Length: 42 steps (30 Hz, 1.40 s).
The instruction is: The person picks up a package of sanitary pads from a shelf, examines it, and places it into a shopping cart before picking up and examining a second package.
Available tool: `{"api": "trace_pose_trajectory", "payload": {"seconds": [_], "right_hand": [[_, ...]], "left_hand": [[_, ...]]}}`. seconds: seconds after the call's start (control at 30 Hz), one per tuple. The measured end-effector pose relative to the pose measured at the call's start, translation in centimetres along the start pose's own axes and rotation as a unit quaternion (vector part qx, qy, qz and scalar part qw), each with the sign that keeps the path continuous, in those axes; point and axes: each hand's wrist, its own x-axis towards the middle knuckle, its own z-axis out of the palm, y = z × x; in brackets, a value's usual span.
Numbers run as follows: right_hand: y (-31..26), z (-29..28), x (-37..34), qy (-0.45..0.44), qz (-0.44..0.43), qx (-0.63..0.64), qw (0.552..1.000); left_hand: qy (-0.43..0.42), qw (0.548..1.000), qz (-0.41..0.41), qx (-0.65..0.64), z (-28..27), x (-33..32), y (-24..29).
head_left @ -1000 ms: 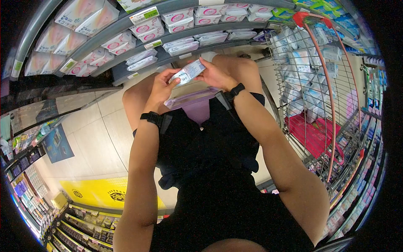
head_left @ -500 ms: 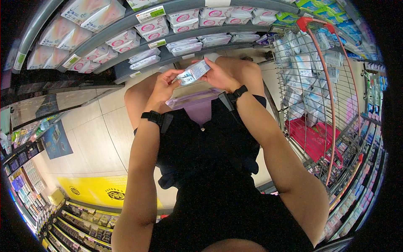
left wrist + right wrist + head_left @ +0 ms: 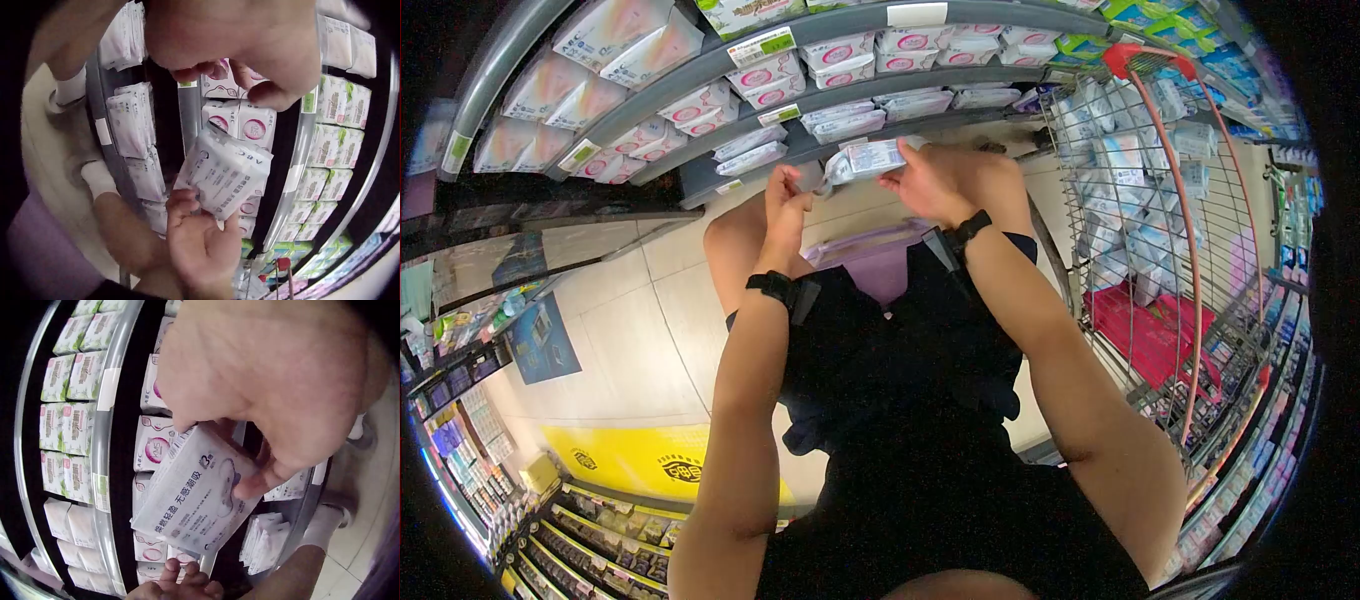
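My right hand (image 3: 925, 185) grips a white packet of sanitary pads (image 3: 870, 158) by one end, in front of the low shelf. Its thumb lies on the printed face (image 3: 206, 487) in the right wrist view. The packet's free end looks crinkled, with a loose edge of wrapper toward the left. Just left of that end is my left hand (image 3: 783, 210), fingers loosely bent and apart from the packet. Seen from the left wrist, its bent fingers (image 3: 269, 94) hang near the packet (image 3: 225, 172) with nothing visible in them.
Shelves ahead hold rows of pad packets (image 3: 845, 118) behind a curved shelf edge (image 3: 660, 95). At right stands a wire shopping cart (image 3: 1190, 250) with many white-blue packets and a red bag (image 3: 1145, 325). A lilac cloth (image 3: 878, 272) lies between the knees.
My left hand has let go of the packet's left end and moved slightly left. The right hand still holds the packet, now turned nearly level and slightly farther forward.
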Motion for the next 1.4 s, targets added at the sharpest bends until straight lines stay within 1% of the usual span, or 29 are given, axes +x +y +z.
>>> {"api": "trace_pose_trajectory", "payload": {"seconds": [0.03, 0.07, 0.1, 0.13, 0.17, 0.23, 0.37, 0.47, 0.53, 0.57, 0.67, 0.77, 0.83, 0.97, 1.03, 1.13, 1.23, 1.4], "right_hand": [[0.0, -0.3, 0.2, 0.0, -0.001, 0.004, 1.0], [0.1, -0.6, 0.4, 0.001, -0.002, 0.008, 1.0], [0.2, -0.8, 0.5, -0.002, -0.003, 0.015, 1.0], [0.3, -0.8, 0.6, -0.004, -0.005, 0.023, 1.0], [0.3, -0.9, 0.6, -0.006, -0.007, 0.03, 0.999], [0.1, -0.1, 0.2, -0.025, -0.015, 0.016, 0.999], [0.2, 0.6, -0.2, -0.058, -0.005, -0.002, 0.998], [0.4, 1.0, -0.6, -0.084, -0.007, -0.126, 0.988], [0.5, 1.3, -0.9, -0.092, 0.013, -0.139, 0.986], [0.5, 1.4, -1.0, -0.097, 0.023, -0.145, 0.984], [0.1, 2.1, -1.6, -0.074, 0.022, -0.262, 0.962], [0.6, 1.8, -1.2, -0.062, -0.001, -0.316, 0.947], [0.3, 2.1, -1.6, -0.058, -0.031, -0.359, 0.931], [1.0, 1.2, -1.1, -0.06, -0.105, -0.445, 0.887], [1.1, 1.2, -1.4, -0.053, -0.114, -0.45, 0.884], [1.0, 0.9, -1.3, -0.057, -0.112, -0.458, 0.88], [1.0, 1.2, -1.4, -0.049, -0.112, -0.459, 0.88], [0.8, 1.5, -1.4, -0.043, -0.12, -0.461, 0.878]], "left_hand": [[-0.019, 0.998, 0.003, -0.062, -0.4, 0.2, -0.3], [-0.051, 0.983, -0.005, -0.177, -0.6, 0.1, -0.7], [-0.082, 0.954, -0.013, -0.289, 0.1, -0.4, 0.8], [-0.111, 0.911, -0.022, -0.398, 0.5, -0.8, 2.1], [-0.125, 0.892, -0.043, -0.433, 0.9, -1.2, 3.5], [-0.151, 0.848, -0.085, -0.501, 1.4, -1.9, 5.2], [-0.188, 0.82, -0.1, -0.531, 1.1, -2.2, 5.6], [-0.204, 0.806, -0.105, -0.546, 0.9, -2.3, 5.6], [-0.204, 0.8, -0.107, -0.554, 1.0, -2.5, 5.7], [-0.207, 0.8, -0.105, -0.553, 1.1, -2.5, 5.7], [-0.214, 0.802, -0.097, -0.549, 1.2, -2.7, 5.7], [-0.222, 0.805, -0.087, -0.543, 1.0, -2.6, 5.4], [-0.236, 0.806, -0.077, -0.537, 0.9, -2.5, 5.3], [-0.266, 0.845, -0.098, -0.453, 0.7, -2.5, 5.3], [-0.278, 0.869, -0.1, -0.397, 1.0, -2.6, 4.8], [-0.259, 0.917, -0.073, -0.295, 1.3, -2.7, 4.4], [-0.228, 0.937, -0.041, -0.262, 1.7, -2.5, 4.0], [-0.181, 0.957, -0.025, -0.224, 2.1, -2.5, 4.0]]}}
